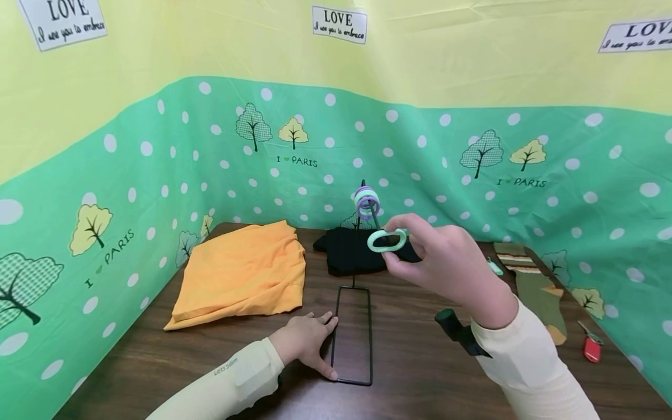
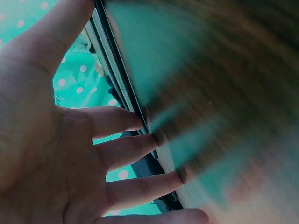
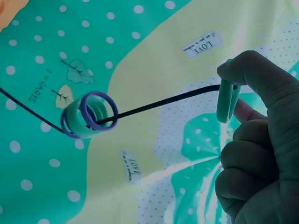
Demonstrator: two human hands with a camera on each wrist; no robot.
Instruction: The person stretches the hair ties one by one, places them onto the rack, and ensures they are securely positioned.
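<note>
A black wire stand [image 1: 370, 338] rests its rectangular base on the table, and its rod rises and bends forward. Several purple and mint hair ties [image 1: 367, 202] hang bunched on the rod; the right wrist view shows these hair ties [image 3: 88, 114] at its bend. My right hand [image 1: 446, 265] pinches a mint hair tie [image 1: 387, 240] between thumb and index finger, around the rod's free end. In the right wrist view the pinched tie [image 3: 228, 100] encircles the tip. My left hand [image 1: 306, 341] lies beside the base, its spread, fairly straight fingers [image 2: 145, 189] touching the frame and table.
An orange cloth [image 1: 241, 271] lies folded at the back left. Behind the stand is a black folded garment [image 1: 349, 251]. On the right are olive socks [image 1: 538, 297], a red-tagged item [image 1: 592, 350] and a small mint item [image 1: 494, 266]. Patterned fabric walls [image 1: 399, 163] surround the table.
</note>
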